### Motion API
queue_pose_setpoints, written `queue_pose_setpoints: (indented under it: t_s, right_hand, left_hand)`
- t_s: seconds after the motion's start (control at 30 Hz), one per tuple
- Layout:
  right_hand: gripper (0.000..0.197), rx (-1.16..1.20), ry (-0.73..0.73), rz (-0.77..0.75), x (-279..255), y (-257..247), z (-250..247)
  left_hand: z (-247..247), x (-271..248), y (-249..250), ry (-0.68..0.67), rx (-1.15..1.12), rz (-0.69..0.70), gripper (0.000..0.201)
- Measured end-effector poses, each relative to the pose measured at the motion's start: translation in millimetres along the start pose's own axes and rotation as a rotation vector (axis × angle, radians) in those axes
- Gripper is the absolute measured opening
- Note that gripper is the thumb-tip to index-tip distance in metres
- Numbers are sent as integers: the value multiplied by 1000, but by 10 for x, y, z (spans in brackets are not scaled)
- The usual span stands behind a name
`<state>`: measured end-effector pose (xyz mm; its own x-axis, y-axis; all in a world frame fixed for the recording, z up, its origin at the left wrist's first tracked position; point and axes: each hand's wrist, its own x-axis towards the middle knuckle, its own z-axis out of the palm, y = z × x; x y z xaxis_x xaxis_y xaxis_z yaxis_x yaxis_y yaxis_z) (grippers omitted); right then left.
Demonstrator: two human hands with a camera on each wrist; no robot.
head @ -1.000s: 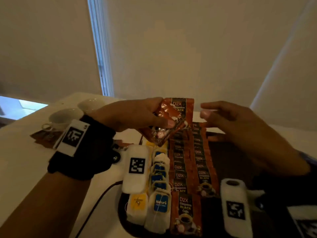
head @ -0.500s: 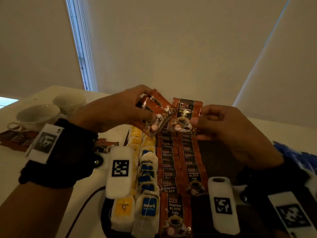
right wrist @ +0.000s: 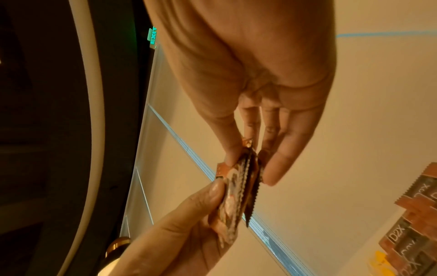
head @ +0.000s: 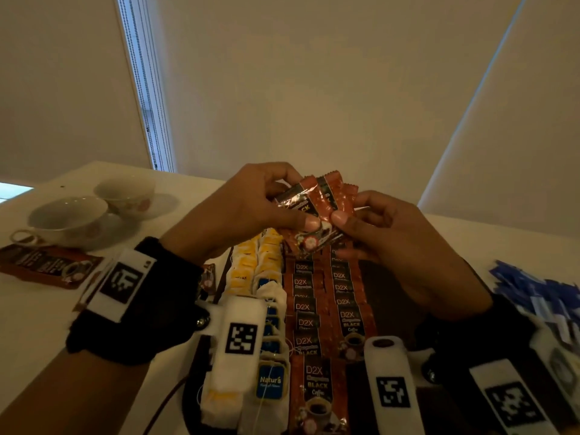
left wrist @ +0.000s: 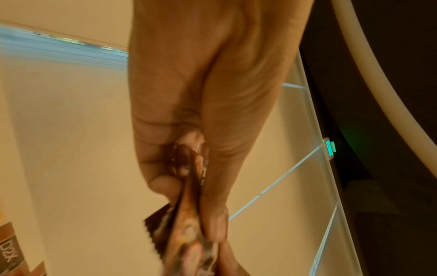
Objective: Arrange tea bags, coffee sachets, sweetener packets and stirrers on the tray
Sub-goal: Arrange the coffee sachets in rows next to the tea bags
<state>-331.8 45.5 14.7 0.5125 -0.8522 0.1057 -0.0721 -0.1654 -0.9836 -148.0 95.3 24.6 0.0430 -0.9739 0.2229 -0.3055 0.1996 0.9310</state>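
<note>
A pale worktop [head: 37,334] carries a dark tray [head: 389,277], two cups [head: 72,219] on saucers at far left, a lone coffee sachet [head: 47,266] near them — and blue packets [head: 539,293] heaped at right.

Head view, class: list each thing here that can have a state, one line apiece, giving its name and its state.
Left hand: pinches the held coffee sachets.
Right hand: pinches the same sachets.
Held coffee sachets: bunched, lifted above the tray.
Coffee sachets on the tray: two overlapping rows, flat.
Tea bags: lined up left of the coffee rows.
Teacups: two, upright, empty.
Blue packets: loose pile, right of the tray.
Tray: partly filled.
</note>
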Motion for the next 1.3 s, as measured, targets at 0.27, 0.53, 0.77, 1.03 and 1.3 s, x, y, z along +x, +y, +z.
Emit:
queue_pose_setpoints:
  t_s: [0.27, 0.53, 0.77, 1.03, 1.3]
  right_hand:
    - [31, 283, -34, 61, 2, -62, -54]
    - [22, 38, -6, -3, -4, 5, 0]
    - [56, -158, 219, -72, -33, -5, 71]
    - [18, -134, 294, -98, -36, -16, 94]
    - [17, -83, 217, 82, -165, -62, -241]
  left_hand:
    - [237, 41, 38, 50, -394, -149, 40]
    - [279, -7, 20, -103, -478, -164, 27]
    - [340, -3, -9, -5, -244, -15, 40]
    - [339, -38, 65, -33, -165, -7, 34]
    - [265, -46, 119, -118, -438, -146, 22]
